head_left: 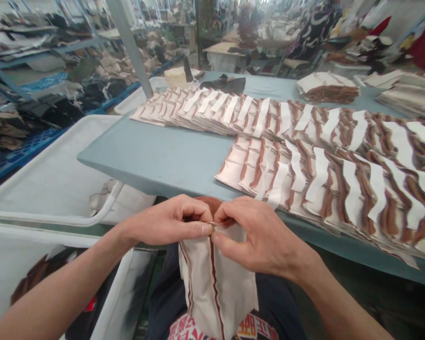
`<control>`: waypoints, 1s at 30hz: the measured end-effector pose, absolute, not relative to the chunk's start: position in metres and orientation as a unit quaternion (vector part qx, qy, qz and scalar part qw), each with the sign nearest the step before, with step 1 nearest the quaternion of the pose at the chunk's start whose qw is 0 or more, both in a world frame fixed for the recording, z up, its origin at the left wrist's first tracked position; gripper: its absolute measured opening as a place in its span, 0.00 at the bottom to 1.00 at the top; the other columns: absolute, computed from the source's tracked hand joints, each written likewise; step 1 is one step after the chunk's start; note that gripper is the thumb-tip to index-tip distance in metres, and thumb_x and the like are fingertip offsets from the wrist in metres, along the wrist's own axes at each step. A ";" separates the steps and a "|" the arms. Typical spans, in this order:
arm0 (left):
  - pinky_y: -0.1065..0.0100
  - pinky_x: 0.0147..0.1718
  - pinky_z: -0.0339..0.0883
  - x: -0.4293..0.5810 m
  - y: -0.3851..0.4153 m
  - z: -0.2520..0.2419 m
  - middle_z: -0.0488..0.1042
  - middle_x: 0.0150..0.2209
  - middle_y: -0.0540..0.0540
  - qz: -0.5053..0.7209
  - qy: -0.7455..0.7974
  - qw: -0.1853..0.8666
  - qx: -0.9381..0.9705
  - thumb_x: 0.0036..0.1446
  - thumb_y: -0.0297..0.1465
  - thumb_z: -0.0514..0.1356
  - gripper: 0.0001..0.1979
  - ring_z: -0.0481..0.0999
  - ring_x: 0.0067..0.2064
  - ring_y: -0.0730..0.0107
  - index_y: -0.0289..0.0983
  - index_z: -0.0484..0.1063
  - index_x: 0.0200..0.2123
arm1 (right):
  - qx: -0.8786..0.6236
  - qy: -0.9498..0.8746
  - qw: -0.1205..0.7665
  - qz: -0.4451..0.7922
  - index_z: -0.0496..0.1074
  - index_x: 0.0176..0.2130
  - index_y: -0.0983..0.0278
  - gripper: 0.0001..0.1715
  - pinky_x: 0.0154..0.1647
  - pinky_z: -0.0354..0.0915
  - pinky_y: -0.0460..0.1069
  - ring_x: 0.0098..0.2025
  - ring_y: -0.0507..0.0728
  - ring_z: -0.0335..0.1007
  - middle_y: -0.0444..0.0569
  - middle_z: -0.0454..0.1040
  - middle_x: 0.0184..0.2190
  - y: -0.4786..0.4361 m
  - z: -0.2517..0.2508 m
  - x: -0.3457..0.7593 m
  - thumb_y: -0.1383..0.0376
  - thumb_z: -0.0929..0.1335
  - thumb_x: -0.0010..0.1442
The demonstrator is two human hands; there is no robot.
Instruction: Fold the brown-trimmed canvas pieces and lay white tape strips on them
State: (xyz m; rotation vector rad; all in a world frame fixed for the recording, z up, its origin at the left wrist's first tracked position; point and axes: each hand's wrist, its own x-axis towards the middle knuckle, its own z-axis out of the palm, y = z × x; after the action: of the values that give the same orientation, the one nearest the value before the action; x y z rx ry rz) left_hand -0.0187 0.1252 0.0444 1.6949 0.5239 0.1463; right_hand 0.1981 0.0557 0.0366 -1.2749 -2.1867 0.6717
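Note:
A cream fabric piece with brown seams point(232, 283) hangs upright in front of my body, its upper edge pinched in both hands. My left hand point(177, 219) is closed on that edge, thumb lying near the middle seam. Just to its right, my right hand point(250, 233) grips the same edge, thumb and fingers pressed together. A strip of brown material point(209, 204) shows behind the hands. The fingertips of both hands nearly meet at the seam, and the far side of the piece is hidden.
A blue-grey table point(156, 151) stands ahead. Overlapping rows of similar pieces point(233, 163) with white paper strips point(318, 174) lie on it. A folded stack point(327, 87) sits at the back. White plastic bins point(53, 165) stand left, beside a grey post point(131, 47).

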 end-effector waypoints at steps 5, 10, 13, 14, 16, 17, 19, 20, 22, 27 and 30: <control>0.72 0.29 0.57 -0.020 0.133 0.058 0.64 0.27 0.52 0.019 0.216 0.618 0.756 0.71 0.42 0.55 0.21 0.62 0.30 0.72 0.33 0.71 0.30 | -0.464 -0.825 0.237 0.218 0.73 0.32 0.63 0.05 0.35 0.58 0.50 0.32 0.57 0.72 0.48 0.78 0.29 0.056 0.038 0.197 0.63 0.68 0.59; 0.70 0.33 0.61 -0.019 0.137 0.070 0.67 0.29 0.48 -0.012 0.200 0.600 0.775 0.73 0.38 0.49 0.22 0.63 0.32 0.68 0.34 0.70 0.29 | -0.473 -0.826 0.207 0.228 0.75 0.33 0.62 0.05 0.33 0.58 0.49 0.30 0.57 0.74 0.48 0.82 0.29 0.057 0.037 0.197 0.63 0.68 0.59; 0.72 0.30 0.59 -0.018 0.141 0.072 0.63 0.27 0.51 -0.026 0.191 0.600 0.776 0.71 0.35 0.52 0.18 0.61 0.30 0.70 0.34 0.69 0.28 | -0.473 -0.829 0.198 0.224 0.74 0.31 0.61 0.05 0.33 0.57 0.49 0.29 0.56 0.73 0.48 0.81 0.28 0.058 0.036 0.195 0.64 0.68 0.58; 0.72 0.28 0.57 -0.018 0.142 0.073 0.62 0.26 0.51 -0.036 0.190 0.598 0.778 0.69 0.34 0.54 0.17 0.60 0.29 0.71 0.34 0.70 0.27 | -0.473 -0.830 0.195 0.223 0.74 0.31 0.61 0.05 0.33 0.56 0.49 0.29 0.56 0.73 0.48 0.81 0.27 0.058 0.035 0.194 0.64 0.68 0.58; 0.72 0.25 0.54 -0.016 0.145 0.074 0.60 0.24 0.53 -0.064 0.195 0.588 0.783 0.65 0.31 0.56 0.15 0.58 0.26 0.73 0.34 0.70 0.25 | -0.479 -0.828 0.189 0.222 0.74 0.30 0.61 0.05 0.32 0.55 0.49 0.28 0.56 0.71 0.47 0.79 0.26 0.059 0.035 0.191 0.64 0.68 0.57; 0.72 0.24 0.53 -0.015 0.146 0.074 0.60 0.23 0.53 -0.076 0.198 0.580 0.786 0.63 0.30 0.57 0.14 0.58 0.25 0.74 0.34 0.69 0.24 | -0.484 -0.826 0.185 0.223 0.74 0.29 0.61 0.05 0.31 0.54 0.49 0.27 0.55 0.70 0.47 0.79 0.25 0.060 0.034 0.190 0.64 0.68 0.57; 0.72 0.23 0.51 -0.012 0.147 0.076 0.59 0.21 0.54 -0.085 0.202 0.560 0.799 0.59 0.25 0.57 0.12 0.57 0.24 0.76 0.35 0.67 0.22 | -0.494 -0.821 0.177 0.224 0.73 0.28 0.61 0.06 0.30 0.51 0.49 0.26 0.55 0.68 0.46 0.77 0.24 0.060 0.032 0.188 0.65 0.68 0.56; 0.72 0.23 0.50 -0.010 0.147 0.076 0.58 0.21 0.55 -0.085 0.203 0.546 0.808 0.57 0.23 0.57 0.12 0.57 0.23 0.76 0.36 0.65 0.21 | -0.498 -0.819 0.173 0.225 0.72 0.27 0.62 0.06 0.30 0.50 0.49 0.26 0.54 0.67 0.46 0.77 0.23 0.060 0.031 0.188 0.65 0.68 0.56; 0.72 0.22 0.48 -0.007 0.145 0.078 0.55 0.19 0.56 -0.080 0.203 0.510 0.832 0.55 0.21 0.57 0.13 0.55 0.22 0.78 0.36 0.63 0.20 | -0.503 -0.817 0.172 0.225 0.72 0.27 0.62 0.06 0.30 0.49 0.50 0.25 0.54 0.65 0.46 0.76 0.23 0.061 0.029 0.187 0.65 0.68 0.55; 0.72 0.20 0.49 0.000 0.135 0.080 0.61 0.17 0.56 -0.018 0.220 0.409 0.886 0.52 0.19 0.59 0.11 0.58 0.19 0.78 0.36 0.71 0.21 | -0.513 -0.809 0.170 0.231 0.72 0.26 0.62 0.07 0.28 0.47 0.50 0.24 0.53 0.63 0.46 0.75 0.21 0.064 0.027 0.190 0.65 0.67 0.56; 0.72 0.22 0.53 0.003 0.131 0.078 0.69 0.19 0.54 0.003 0.226 0.344 0.911 0.52 0.18 0.61 0.10 0.62 0.20 0.76 0.36 0.78 0.27 | -0.529 -0.796 0.159 0.249 0.74 0.28 0.62 0.07 0.28 0.47 0.50 0.24 0.53 0.65 0.46 0.77 0.22 0.067 0.028 0.192 0.64 0.67 0.56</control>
State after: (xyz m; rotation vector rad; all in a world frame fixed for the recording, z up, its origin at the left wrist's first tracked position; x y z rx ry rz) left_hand 0.0032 0.1313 0.0776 2.3673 0.5861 0.0088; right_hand 0.1922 0.0671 0.0285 -1.5124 -2.2747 0.7126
